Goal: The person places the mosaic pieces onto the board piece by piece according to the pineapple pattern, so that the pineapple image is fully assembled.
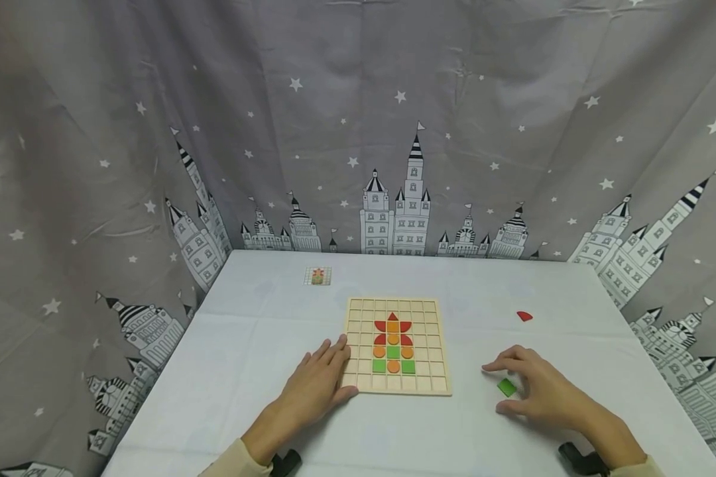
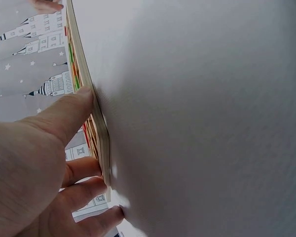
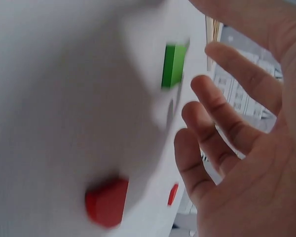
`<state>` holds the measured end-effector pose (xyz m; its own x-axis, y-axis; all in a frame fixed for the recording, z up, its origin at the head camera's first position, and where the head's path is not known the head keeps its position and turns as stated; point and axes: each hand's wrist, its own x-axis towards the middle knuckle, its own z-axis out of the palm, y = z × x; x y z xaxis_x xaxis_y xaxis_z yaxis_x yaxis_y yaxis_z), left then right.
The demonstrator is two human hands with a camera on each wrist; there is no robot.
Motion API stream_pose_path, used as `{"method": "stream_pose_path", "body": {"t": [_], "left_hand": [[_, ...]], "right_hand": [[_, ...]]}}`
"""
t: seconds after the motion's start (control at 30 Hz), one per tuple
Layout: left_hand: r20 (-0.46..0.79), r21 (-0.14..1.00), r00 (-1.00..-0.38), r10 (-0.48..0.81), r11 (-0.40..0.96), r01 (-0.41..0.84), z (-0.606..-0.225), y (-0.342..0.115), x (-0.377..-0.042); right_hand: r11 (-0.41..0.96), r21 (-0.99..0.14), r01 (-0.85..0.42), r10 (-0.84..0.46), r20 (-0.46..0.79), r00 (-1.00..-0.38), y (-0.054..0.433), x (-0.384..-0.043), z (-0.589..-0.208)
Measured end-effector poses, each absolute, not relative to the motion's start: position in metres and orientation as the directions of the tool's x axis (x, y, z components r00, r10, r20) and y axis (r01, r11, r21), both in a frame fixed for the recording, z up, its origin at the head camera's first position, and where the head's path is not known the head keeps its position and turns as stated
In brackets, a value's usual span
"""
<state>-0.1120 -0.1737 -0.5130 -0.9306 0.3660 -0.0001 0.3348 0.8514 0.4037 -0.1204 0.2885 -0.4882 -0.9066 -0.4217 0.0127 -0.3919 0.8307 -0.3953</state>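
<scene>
A wooden grid board [image 1: 433,351] lies on the white table, with red, orange and green pieces set in its middle columns. My left hand [image 1: 316,381] rests against the board's near left corner, its fingers along the left edge and the thumb [image 2: 79,106] at the near edge. To the right of the board, my right hand [image 1: 543,391] hovers low with fingers and thumb spread about a green square block [image 1: 506,387]. In the right wrist view the green block [image 3: 173,66] lies apart from the fingertips, and nothing is held.
A red quarter-round piece [image 1: 524,317] lies farther back on the right. Another red piece [image 3: 107,202] shows up close in the right wrist view. A small pattern card [image 1: 318,276] lies behind the board to the left. A grey castle-print curtain [image 1: 358,99] surrounds the table.
</scene>
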Motion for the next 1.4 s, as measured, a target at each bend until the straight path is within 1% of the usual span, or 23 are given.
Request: {"method": "stream_pose_path", "body": {"t": [0.2,0.37,0.57,0.7,0.93,1.3,1.4], "left_hand": [[-0.006,0.408,-0.931,0.365,0.851,0.331,-0.513,-0.174,-0.112],[-0.005,0.413,-0.931,0.365,0.849,0.331,-0.513,-0.174,-0.112],[0.003,0.419,-0.931,0.366,0.845,0.334,-0.512,-0.174,-0.112],[-0.001,0.414,-0.931,0.365,0.847,0.332,-0.513,-0.173,-0.112],[-0.001,0.416,-0.931,0.365,0.847,0.332,-0.513,-0.174,-0.112],[0.002,0.411,-0.93,0.367,0.848,0.335,-0.515,-0.175,-0.113],[0.003,0.409,-0.93,0.367,0.848,0.336,-0.516,-0.175,-0.113]], "right_hand": [[0.835,-0.394,-0.385,-0.435,-0.044,-0.899,0.305,-0.121,-0.486],[0.812,-0.433,-0.392,-0.459,-0.056,-0.887,0.311,-0.123,-0.487],[0.74,-0.511,-0.437,-0.509,-0.002,-0.861,0.315,-0.129,-0.491],[0.7,-0.542,-0.466,-0.536,0.034,-0.844,0.316,-0.131,-0.495],[0.687,-0.567,-0.454,-0.532,0.034,-0.846,0.312,-0.131,-0.497],[0.67,-0.577,-0.467,-0.527,0.074,-0.847,0.299,-0.136,-0.499],[0.649,-0.582,-0.491,-0.537,0.107,-0.837,0.293,-0.137,-0.5]]}}
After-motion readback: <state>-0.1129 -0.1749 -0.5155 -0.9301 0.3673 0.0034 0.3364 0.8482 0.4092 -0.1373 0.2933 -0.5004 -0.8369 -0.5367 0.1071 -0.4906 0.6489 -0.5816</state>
